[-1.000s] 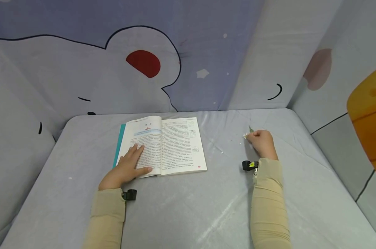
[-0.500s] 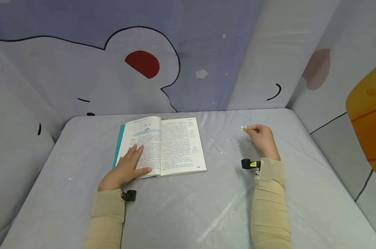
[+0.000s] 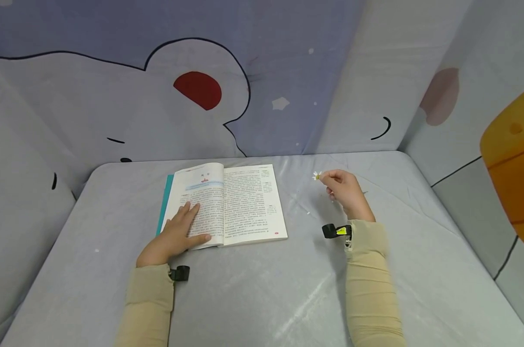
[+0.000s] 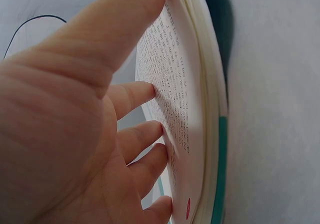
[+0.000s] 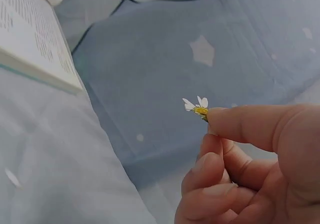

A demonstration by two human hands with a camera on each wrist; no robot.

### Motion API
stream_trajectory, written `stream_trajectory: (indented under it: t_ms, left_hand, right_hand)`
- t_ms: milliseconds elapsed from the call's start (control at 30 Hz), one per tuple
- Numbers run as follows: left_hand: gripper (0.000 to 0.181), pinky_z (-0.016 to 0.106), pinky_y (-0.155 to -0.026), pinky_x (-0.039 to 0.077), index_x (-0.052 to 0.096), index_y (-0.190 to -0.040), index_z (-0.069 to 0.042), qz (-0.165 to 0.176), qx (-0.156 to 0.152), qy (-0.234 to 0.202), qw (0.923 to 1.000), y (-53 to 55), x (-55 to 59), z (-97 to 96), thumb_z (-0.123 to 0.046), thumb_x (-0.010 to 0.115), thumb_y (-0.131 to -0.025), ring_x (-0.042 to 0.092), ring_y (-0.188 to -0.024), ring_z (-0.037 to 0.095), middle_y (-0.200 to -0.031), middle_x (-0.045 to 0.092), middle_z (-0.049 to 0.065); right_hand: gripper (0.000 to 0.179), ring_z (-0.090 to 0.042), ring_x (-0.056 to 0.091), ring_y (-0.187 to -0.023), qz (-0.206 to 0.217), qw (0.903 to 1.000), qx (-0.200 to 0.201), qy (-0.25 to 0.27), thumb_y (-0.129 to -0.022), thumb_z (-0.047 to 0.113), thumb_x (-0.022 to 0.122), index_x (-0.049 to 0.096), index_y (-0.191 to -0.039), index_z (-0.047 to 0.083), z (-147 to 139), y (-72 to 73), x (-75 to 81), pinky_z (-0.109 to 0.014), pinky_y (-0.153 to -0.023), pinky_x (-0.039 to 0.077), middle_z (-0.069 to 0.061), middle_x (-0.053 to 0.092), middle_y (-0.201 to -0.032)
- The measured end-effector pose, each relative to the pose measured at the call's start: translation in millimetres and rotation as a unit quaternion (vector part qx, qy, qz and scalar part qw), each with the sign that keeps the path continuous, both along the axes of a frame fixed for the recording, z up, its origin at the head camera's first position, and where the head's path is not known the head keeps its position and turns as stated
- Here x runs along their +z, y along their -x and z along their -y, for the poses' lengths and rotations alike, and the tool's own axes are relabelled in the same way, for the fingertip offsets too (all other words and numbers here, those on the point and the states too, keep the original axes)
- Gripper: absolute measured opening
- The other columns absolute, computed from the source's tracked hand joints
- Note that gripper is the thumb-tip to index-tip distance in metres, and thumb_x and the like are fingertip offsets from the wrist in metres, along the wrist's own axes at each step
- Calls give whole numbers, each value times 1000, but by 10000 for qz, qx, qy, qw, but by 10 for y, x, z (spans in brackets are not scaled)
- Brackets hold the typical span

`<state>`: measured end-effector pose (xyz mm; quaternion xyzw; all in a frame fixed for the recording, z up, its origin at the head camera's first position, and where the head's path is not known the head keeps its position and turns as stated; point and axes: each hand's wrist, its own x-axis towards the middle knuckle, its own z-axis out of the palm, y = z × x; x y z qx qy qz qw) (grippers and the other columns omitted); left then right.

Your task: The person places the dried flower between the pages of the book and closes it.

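Note:
In the head view an open book (image 3: 253, 205) with a teal cover lies on the cloth-covered table. My left hand (image 3: 175, 236) rests on its left page, fingers spread. The left wrist view shows those fingertips (image 4: 159, 129) touching the printed page (image 4: 172, 104). To the right of the book, my right hand (image 3: 346, 193) pinches a small daisy (image 3: 316, 176) between thumb and fingertips, above the table. Seen from the right wrist, the daisy (image 5: 201, 110) has a yellow centre and only a few white petals. A thin green bit (image 3: 365, 193) shows beside the right hand.
A loose white petal (image 5: 12, 178) lies on the table cloth (image 3: 262, 299) between book and right hand, with tiny white specks around. Patterned fabric (image 3: 288, 72) hangs behind the table and along both sides.
My right hand has lifted the daisy and carried it left toward the book. The left hand and the book stay as they were.

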<state>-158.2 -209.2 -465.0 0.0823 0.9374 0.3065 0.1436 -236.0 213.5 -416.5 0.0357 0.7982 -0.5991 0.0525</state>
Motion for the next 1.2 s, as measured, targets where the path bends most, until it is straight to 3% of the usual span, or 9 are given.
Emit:
stream_trajectory:
  t_ms: [333, 500, 700, 900, 1200]
  left_hand:
    - [99, 73, -115, 5, 18, -160, 3, -12, -15, -34, 10000, 7, 2, -2, -42, 74, -92, 2, -150, 53, -164, 4, 34]
    - [100, 73, -115, 4, 17, -160, 2, 15, 2, -25, 10000, 7, 16, -7, -42, 74, -92, 2, -150, 53, -164, 4, 33]
    - [101, 74, -115, 4, 17, -160, 2, 44, 4, -6, 10000, -9, 17, -9, -44, 74, -91, 3, -150, 54, -164, 3, 34]
    - [101, 74, -115, 4, 17, -160, 2, 54, 12, -42, 10000, -28, 1, -10, -44, 74, -92, 2, -150, 54, -164, 3, 34]
    - [102, 74, -115, 3, 17, -161, 1, 8, 61, 27, 10000, 1, -35, 1, -45, 75, -91, 3, -150, 54, -164, 3, 33]
  right_hand:
    - [20, -19, 52, -71, -53, 9997, 196, 115, -102, 18, 61, 66, -112, 1, 392, 17, -55, -32, -68, 51, -9, 57, -84]
    - [16, -19, 50, -66, -111, 9993, 285, 193, -100, 18, 64, 68, -106, 4, 624, 1, -132, -38, -66, 47, -11, 58, -81]
    - [11, -15, 49, -60, -191, 9986, 437, 230, -97, 14, 65, 70, -100, 4, 905, -23, -255, -29, -58, 43, -6, 58, -74]
    - [10, -14, 50, -60, -106, 9978, 616, 236, -95, 11, 67, 72, -96, 3, 1115, -31, -375, -25, -57, 45, -13, 63, -79]
    - [12, -13, 55, -60, -79, 9902, 1396, -54, -98, 11, 65, 71, -99, 1, 1456, 53, -486, -23, -59, 49, -5, 58, -71]
